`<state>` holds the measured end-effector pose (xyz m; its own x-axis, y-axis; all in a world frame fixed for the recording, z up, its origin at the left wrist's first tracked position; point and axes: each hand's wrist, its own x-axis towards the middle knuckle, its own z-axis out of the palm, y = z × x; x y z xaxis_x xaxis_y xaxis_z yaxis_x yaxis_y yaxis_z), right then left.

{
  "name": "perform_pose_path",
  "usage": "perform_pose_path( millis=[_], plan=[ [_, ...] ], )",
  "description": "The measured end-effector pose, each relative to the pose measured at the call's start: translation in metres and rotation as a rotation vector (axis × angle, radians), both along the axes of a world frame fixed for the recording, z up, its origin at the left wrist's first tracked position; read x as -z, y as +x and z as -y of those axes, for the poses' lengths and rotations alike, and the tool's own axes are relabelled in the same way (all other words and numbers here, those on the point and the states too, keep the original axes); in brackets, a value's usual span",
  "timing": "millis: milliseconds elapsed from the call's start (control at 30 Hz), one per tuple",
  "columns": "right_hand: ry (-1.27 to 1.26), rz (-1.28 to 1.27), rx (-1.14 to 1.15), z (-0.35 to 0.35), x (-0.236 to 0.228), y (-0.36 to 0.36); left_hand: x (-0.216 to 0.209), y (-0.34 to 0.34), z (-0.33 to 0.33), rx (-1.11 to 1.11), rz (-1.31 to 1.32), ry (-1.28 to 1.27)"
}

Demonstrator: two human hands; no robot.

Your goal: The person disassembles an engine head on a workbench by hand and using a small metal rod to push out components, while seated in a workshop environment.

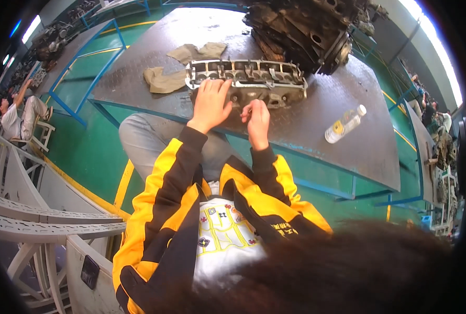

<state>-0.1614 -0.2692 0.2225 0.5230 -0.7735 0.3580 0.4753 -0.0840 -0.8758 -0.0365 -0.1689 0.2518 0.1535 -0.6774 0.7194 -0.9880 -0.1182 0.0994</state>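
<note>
A metal cylinder head [267,94] with a row of open chambers along its top lies lengthwise in front of me on the dark metal table. My left hand [211,102] rests on its near left side, fingers stretched over the upper edge and the thumb lower down the front face. Close to the middle of that front face is my right hand [257,119], its fingers curled together as in a pinch. Whatever sits between those fingertips, if anything, is too small to make out. Crumpled olive-brown cloths [162,81] lie beside the head's left end, one partly behind it.
A large, dark, greasy engine block [303,31] stands behind the cylinder head. On the right of the table [369,141] is a clear bottle [345,124] with a yellow label and white cap. White metal chairs [55,222] stand at lower left. Other people work at far tables.
</note>
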Motion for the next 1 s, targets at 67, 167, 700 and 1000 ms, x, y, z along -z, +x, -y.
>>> perform_pose_path(
  millis=[67, 167, 700, 1000],
  plan=[
    [0.000, -0.015, 0.027, -0.007, 0.020, -0.012, 0.003, 0.002, -0.001, -0.013, 0.003, -0.025],
    [0.208, 0.098, -0.074, -0.013, 0.013, -0.013, -0.002, 0.004, 0.000, 0.005, -0.007, -0.034],
    [0.195, 0.116, -0.003, -0.014, 0.018, -0.016, 0.011, -0.002, -0.003, -0.007, -0.032, -0.041],
    [0.173, 0.000, -0.103, 0.004, 0.012, -0.020, 0.011, 0.001, -0.002, 0.003, -0.030, -0.057]
  ],
)
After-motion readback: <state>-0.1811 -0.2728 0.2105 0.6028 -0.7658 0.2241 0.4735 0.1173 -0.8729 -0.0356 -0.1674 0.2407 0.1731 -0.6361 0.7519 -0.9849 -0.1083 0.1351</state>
